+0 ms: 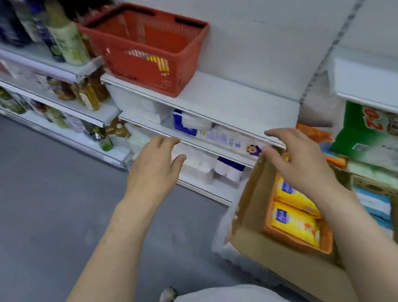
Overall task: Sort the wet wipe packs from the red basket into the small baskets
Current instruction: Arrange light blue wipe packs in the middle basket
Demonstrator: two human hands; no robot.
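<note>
The red basket (146,50) sits upright at the left end of a white shelf (231,97), while two yellow wet wipe packs (294,212) lie flat in a small orange basket (302,241) inside a cardboard box (254,209) lower right.

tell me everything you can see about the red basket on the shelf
The red plastic shopping basket stands upright on the white shelf board, against the white back panel, right of some bottles. Its walls are slotted lattice, tapering toward the base; a dark handle lies folded along the rim. Through the front wall, striped yellow-and-white packaging shows faintly; the contents are otherwise unclear. Neither hand touches it: both hover lower down.
</note>
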